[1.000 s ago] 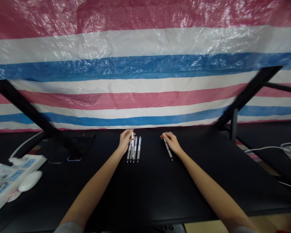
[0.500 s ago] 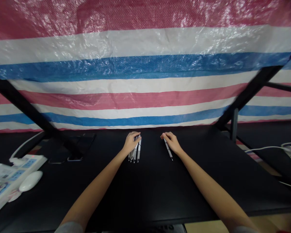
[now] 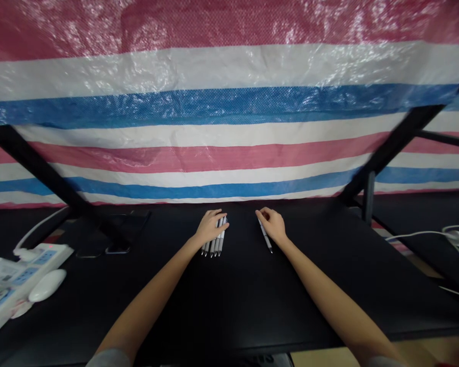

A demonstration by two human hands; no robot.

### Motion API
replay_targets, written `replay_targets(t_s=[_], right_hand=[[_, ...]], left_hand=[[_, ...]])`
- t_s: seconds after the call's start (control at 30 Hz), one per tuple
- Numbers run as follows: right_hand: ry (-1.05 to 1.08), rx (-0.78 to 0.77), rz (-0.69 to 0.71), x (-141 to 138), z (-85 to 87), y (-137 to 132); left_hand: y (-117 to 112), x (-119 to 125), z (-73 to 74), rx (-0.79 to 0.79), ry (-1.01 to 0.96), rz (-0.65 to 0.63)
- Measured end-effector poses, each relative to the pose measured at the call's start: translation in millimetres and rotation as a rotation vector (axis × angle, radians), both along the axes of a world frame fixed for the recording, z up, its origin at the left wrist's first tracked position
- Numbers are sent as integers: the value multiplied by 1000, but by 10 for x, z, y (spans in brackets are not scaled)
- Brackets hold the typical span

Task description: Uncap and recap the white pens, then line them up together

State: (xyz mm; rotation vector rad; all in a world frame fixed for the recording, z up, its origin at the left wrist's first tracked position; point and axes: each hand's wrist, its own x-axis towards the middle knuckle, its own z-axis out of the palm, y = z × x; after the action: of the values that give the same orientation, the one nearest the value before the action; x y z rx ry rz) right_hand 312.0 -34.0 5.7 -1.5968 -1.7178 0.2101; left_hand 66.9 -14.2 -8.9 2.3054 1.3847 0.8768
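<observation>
Power strip: a white power strip (image 3: 23,270) sits at the far left, with a white mouse (image 3: 48,286) just beside it.

Phones: dark phones (image 3: 128,225) lie flat, left of my hands.

Left hand: my left hand (image 3: 211,228) lies open across the upper part of the pens, resting on them, not clenched.

Pens: a tight row of white pens (image 3: 213,246) lies on the black table (image 3: 237,306), long axes running away from me. My left hand is the nearer; their lower ends stick out toward me.

Right hand: my right hand (image 3: 271,224) curls over the top of a lone pen. I cannot tell if it is pinching.

Lone pen: the lone pen (image 3: 266,240) slants down and rightward toward me from under my right hand, well apart from the row.

Far right: a white cable (image 3: 416,234) runs along behind.
</observation>
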Motion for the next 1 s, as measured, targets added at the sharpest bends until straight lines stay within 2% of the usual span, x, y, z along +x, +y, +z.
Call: replay_targets(t_s=[0.07,0.17,0.37,0.53,0.7,1.0], right_hand=[[-50,-37,-41,-13,-8,-2],[-112,-97,-30,-28,-16,7],[-167,-122,203,-36,-7,21],[-153,-121,255,-52,17,-10],[-193,-139,145,-92,61,-69],[-422,-265,16,-147,154,-153]], left_hand=[[-15,8,-17,-11,-21,-12],[-43,41,-36,-14,-53,-9],[-83,145,-18,14,15,56],[-76,195,13,52,80,109],[-92,201,71,51,150,118],[-100,194,109,70,259,121]])
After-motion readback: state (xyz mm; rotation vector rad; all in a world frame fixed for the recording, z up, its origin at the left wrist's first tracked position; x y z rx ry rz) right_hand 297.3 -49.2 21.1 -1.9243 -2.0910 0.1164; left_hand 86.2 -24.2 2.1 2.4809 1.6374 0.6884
